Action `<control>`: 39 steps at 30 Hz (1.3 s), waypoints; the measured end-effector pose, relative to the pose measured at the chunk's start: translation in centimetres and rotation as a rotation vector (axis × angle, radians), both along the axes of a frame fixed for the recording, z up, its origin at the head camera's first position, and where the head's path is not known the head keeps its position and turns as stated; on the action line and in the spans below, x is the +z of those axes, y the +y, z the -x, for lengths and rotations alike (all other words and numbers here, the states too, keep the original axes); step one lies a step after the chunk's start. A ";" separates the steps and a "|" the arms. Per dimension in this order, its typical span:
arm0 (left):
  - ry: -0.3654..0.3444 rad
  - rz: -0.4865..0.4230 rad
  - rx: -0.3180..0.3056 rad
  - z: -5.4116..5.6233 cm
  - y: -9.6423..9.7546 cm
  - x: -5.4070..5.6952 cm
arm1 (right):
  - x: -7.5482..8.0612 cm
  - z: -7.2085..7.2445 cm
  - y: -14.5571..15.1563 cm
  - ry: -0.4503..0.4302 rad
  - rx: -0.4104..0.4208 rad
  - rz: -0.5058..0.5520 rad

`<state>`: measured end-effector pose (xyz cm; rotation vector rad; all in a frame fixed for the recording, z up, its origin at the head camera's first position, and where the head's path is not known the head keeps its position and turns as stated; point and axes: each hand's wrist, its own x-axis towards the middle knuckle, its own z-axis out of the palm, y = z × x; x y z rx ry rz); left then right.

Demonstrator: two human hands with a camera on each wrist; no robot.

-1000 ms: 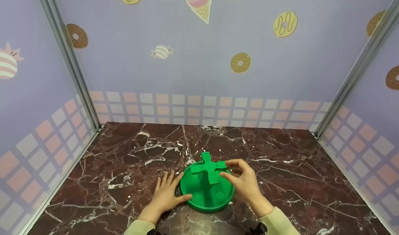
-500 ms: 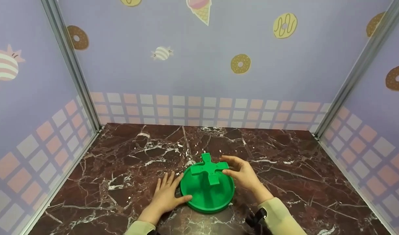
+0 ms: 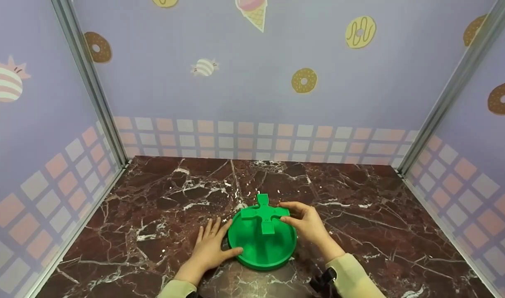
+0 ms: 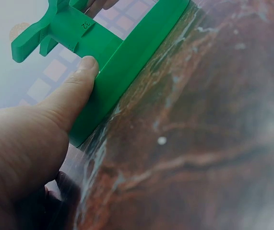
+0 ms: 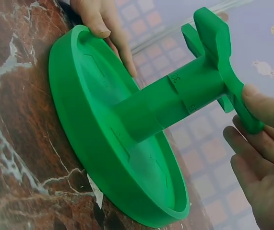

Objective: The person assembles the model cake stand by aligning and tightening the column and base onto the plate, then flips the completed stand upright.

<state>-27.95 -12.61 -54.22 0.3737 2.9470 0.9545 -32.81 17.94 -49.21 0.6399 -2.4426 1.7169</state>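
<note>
A round green dish-like base [image 3: 273,254] with a raised rim rests on the table. From its centre stands a thick marked post [image 5: 165,98], topped by a cross-shaped handle [image 3: 264,213]. My left hand [image 3: 211,248] lies at the base's left side with fingers spread straight; its thumb [image 4: 74,88] presses on the rim. With thumb and index finger my right hand [image 3: 310,225] pinches the handle's right arm. Behind that arm, the other right fingers [image 5: 252,153] are loosely bent.
The table [image 3: 161,198] has a dark red marble pattern with white veins. Purple printed walls [image 3: 252,91] enclose the back and both sides, joined by metal corner posts [image 3: 91,78].
My right index finger lifted off the handle half a second ago and is back against it now. The cross handle has turned slightly clockwise seen from above. My left hand stays put.
</note>
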 end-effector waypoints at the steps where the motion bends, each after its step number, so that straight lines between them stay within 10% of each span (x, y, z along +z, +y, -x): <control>1: 0.004 -0.006 -0.003 0.0 0.0 0.0 | 0.0 -0.1 -0.1 0.003 -0.018 0.000; 39: 0.024 0.030 -0.015 -0.2 0.1 0.3 | -0.8 -2.0 -2.4 0.144 -0.255 0.039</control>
